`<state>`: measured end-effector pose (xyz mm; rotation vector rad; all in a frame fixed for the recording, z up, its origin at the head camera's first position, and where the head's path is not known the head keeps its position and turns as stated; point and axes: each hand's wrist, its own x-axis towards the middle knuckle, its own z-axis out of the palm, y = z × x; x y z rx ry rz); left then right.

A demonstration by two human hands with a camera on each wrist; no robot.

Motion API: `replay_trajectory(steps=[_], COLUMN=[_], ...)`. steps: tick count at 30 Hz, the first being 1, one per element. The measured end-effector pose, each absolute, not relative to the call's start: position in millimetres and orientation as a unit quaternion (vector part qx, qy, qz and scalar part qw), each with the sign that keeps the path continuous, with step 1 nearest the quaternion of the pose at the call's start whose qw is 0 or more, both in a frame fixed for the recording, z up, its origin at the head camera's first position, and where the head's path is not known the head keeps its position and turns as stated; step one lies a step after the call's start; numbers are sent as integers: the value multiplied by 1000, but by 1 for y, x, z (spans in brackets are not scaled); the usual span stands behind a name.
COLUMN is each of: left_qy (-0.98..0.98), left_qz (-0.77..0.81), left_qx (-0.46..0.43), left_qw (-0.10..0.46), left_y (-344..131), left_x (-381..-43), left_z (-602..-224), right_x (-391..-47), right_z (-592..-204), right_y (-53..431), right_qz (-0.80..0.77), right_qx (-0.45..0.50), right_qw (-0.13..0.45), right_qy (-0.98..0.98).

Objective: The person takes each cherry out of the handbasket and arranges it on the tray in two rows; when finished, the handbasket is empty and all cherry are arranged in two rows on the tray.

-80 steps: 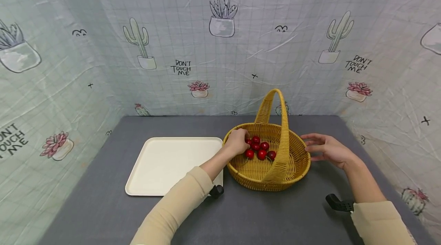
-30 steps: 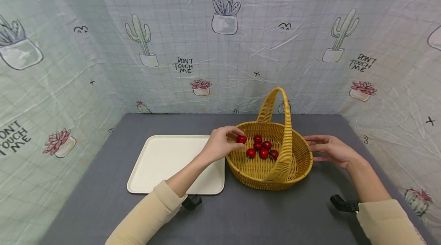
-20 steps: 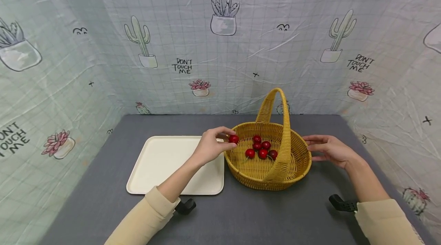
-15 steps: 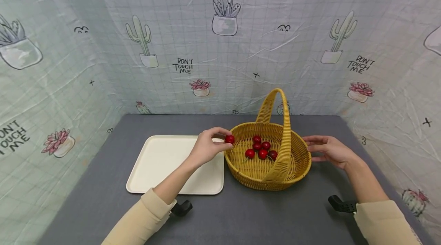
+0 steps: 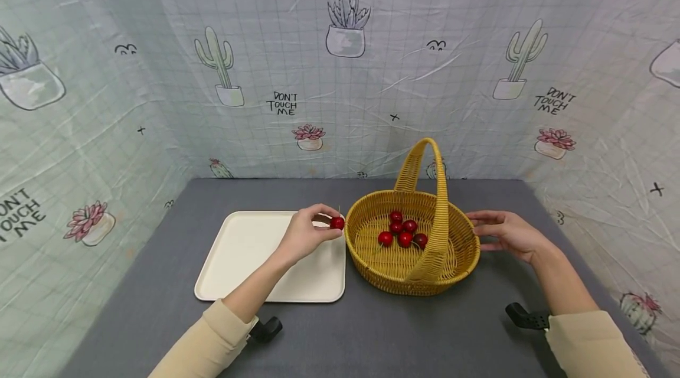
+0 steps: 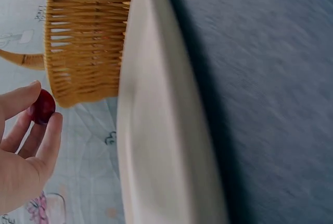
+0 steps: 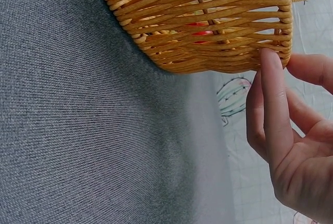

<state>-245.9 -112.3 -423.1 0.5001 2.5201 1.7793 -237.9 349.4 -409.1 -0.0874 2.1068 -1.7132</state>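
My left hand (image 5: pixel 307 233) pinches a red cherry (image 5: pixel 337 222) between thumb and fingertips, over the right end of the white tray (image 5: pixel 249 260). A thin stem rises from this cherry in the head view. In the left wrist view the cherry (image 6: pixel 42 107) shows dark red in the fingers, above the tray's edge. Several more cherries (image 5: pixel 405 239) lie inside the yellow wicker basket (image 5: pixel 382 266), right of the tray. My right hand (image 5: pixel 512 235) touches the basket's right rim with extended, relaxed fingers; in the right wrist view a fingertip (image 7: pixel 270 57) rests against the weave.
A tall arched handle (image 5: pixel 440 212) spans the basket. Tray and basket stand side by side on a dark grey tabletop (image 5: pixel 382 336). A patterned curtain (image 5: pixel 382 82) with cactus drawings closes off the back and sides.
My left hand has lifted a cherry out of the basket and carried it left, past the rim to over the tray. My right hand has stayed at the basket's right rim.
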Motion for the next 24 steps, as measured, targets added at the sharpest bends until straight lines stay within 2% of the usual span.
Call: replay_trajectory(steps=[24], left_qy=[867], left_qz=[490], left_qx=[78], left_qw=[43], left_y=[-137], left_x=[-258], left_z=[-449], right_x=[-239], right_z=[-412], right_y=[353], right_qz=[-617], right_qx=[-37], right_qw=[210], right_qy=[757])
